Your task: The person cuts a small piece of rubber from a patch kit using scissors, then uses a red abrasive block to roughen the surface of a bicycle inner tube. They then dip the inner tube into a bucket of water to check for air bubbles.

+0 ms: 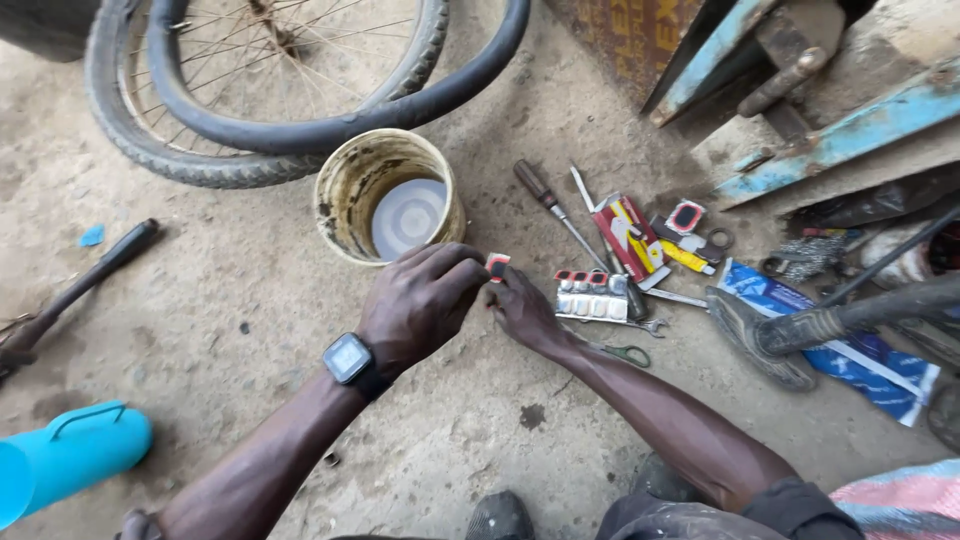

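Observation:
My left hand [420,303], with a black smartwatch [350,360] on its wrist, and my right hand [522,312] meet over the dirt ground. Together they pinch a small red-and-black tyre patch [497,265] between their fingertips. Just right of the hands lies a strip of similar patches [592,296] on silver backing. A dirty cream bucket [385,195] holding a little water stands right behind the hands.
A bicycle wheel [190,150] and a loose black inner tube [330,125] lie at the back. A screwdriver [550,205], red box [627,238], yellow tube [687,257], scissors [625,352] and spanner lie at right. A hammer [85,280] and blue container [65,455] lie at left.

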